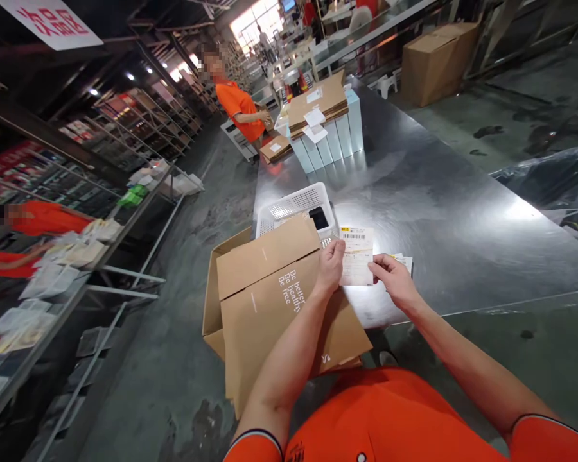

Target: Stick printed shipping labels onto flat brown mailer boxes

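A white shipping label [357, 256] with a barcode and a yellow strip is stretched between my two hands above the table. My left hand [331, 266] pinches its left edge, and my right hand [392, 276] pinches the lower right edge. More labels [405, 262] lie on the metal table just behind my right hand. Below my left forearm are flattened cardboard boxes [250, 308] with white printing, leaning over an open carton [214, 289]. A white plastic basket [296, 200] stands just beyond, with a dark phone-like object [319, 218] in it.
The steel table [414, 192] runs away from me. Light-blue boxes [334, 138] stand on it, topped by flat cardboard [318, 102] and paper slips. A co-worker in orange [238, 102] stands at its far left. Loaded shelving [84, 276] lines the left; a large carton [436, 61] stands right.
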`<state>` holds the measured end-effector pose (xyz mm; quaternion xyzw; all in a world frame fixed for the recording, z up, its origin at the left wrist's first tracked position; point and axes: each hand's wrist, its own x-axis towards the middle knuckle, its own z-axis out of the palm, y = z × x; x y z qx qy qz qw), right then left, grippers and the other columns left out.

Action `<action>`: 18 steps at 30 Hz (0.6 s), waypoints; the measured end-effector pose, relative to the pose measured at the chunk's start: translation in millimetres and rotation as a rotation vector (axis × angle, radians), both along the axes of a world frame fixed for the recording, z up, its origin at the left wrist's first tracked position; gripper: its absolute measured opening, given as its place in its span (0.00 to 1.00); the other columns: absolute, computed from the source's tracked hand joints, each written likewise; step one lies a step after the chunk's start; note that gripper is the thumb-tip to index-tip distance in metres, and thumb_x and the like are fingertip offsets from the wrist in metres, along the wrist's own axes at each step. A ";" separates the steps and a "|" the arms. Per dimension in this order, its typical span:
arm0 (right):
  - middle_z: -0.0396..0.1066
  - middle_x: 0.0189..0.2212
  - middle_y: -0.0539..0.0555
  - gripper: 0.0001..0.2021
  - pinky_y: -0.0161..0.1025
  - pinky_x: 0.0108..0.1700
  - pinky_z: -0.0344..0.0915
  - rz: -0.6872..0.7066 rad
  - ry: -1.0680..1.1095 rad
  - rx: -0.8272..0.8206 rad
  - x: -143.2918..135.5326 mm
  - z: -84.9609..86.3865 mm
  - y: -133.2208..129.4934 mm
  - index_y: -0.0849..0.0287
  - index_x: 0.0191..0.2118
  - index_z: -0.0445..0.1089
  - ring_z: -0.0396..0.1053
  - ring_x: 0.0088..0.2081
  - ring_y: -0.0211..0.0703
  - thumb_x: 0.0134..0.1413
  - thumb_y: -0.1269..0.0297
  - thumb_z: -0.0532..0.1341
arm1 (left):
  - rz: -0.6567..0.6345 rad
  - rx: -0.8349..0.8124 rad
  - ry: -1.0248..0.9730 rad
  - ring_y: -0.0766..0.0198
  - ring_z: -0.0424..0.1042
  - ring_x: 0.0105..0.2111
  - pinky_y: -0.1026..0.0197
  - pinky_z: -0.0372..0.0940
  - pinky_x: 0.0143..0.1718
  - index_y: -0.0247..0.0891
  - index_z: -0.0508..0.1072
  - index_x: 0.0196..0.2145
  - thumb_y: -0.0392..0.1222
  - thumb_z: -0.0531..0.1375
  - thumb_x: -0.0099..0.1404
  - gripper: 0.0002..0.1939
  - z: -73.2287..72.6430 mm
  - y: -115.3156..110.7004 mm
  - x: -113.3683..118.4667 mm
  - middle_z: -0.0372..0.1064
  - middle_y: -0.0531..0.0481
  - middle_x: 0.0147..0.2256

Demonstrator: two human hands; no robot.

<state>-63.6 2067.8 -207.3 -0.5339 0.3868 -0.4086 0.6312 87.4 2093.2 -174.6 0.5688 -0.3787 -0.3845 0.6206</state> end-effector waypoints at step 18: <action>0.70 0.37 0.52 0.15 0.41 0.40 0.67 -0.132 0.139 -0.413 -2.6 11.7 -25.5 0.55 0.45 0.69 0.68 0.35 0.40 0.55 0.55 0.62 | -0.065 0.028 0.108 0.63 0.71 0.29 0.60 0.64 0.34 0.36 0.73 0.31 0.54 0.68 0.55 0.18 3.6 -0.8 3.0 0.74 0.51 0.29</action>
